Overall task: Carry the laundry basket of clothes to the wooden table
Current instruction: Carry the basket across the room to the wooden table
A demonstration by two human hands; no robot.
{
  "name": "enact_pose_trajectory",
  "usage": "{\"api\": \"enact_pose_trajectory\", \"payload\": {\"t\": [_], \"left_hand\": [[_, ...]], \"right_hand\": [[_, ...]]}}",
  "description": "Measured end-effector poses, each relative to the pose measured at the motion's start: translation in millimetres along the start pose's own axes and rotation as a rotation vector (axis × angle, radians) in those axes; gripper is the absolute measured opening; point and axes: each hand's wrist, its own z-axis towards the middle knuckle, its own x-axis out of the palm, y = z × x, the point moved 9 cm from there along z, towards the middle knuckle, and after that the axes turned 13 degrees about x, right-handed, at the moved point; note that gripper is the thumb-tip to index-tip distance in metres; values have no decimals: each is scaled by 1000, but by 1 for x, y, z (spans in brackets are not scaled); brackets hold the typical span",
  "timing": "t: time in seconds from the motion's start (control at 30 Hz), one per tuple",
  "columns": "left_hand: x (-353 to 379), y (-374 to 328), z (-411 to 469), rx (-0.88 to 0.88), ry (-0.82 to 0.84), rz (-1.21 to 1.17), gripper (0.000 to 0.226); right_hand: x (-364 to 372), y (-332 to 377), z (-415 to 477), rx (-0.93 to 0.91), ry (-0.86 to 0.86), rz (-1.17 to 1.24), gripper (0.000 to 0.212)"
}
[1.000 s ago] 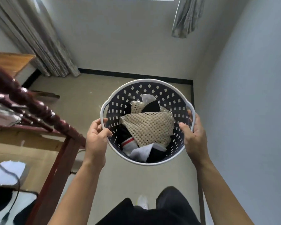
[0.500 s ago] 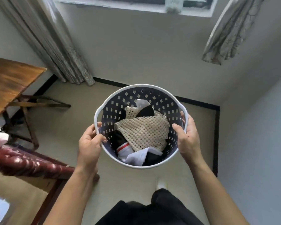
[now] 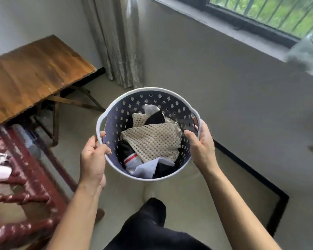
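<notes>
View has swung left since half a second ago: the wooden desk (image 3: 34, 73) now fills the upper left instead of sitting at the edge, the window (image 3: 271, 13) with green outside shows at top right, and the curtain (image 3: 116, 40) hangs down the middle top. The dark red turned-wood rail (image 3: 25, 177) at left looks bigger and blurrier than before. Basket and hands hold about the same relation as earlier. Person stands with both arms out forward, carrying the laundry basket (image 3: 152, 96) in the air over the pale floor (image 3: 188, 186), right of the desk and well apart from it. Left hand (image 3: 93, 157) is clamped on the near-left rim, thumb hooked inside the wall, fingers under the outside. Right hand (image 3: 201, 143) is clamped on the right rim just below the handle cut-out, thumb lying over the edge into the basket. Basket is round, white rim, dark perforated wall, tilted a little toward the person. Inside: a beige net top (image 3: 152, 141) on top of the pile, a black piece with red and white bands (image 3: 130, 157) at lower left, a white cloth (image 3: 146, 168) at the near side, more black and grey fabric toward the far side. Dark trousers (image 3: 152, 228) show below.
</notes>
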Motion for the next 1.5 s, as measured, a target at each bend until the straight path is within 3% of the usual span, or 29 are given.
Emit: {"api": "enact_pose_trajectory", "payload": {"t": [0.17,0.37,0.6,0.73,0.83,1.0,1.13,1.3,1.5], "left_hand": [[39,-36,111,55,3,15,27],[73,-62,216,102,-22,12,26],[82,-44,322,48,-194,60,30],[51,-50,371,-13,-355,85,27],[25,-63,395,-19,-506,74,43],[-29,-79,409,-4,-734,39,46],[-79,-78,433,-26,-852,11,51],[-146,-53,500,-83,-872,-20,55],[-209,-50,604,-147,-769,-24,53]], "right_hand": [[36,70,96,-52,33,48,32],[78,125,195,-62,53,90,41],[179,155,330,-36,225,70,36],[259,185,385,-4,383,42,42],[329,219,412,-26,525,-4,41],[438,274,417,-83,745,-66,54],[522,290,418,-120,809,-135,46],[621,303,418,-138,824,-201,43],[708,308,443,-1,695,-252,44]]}}
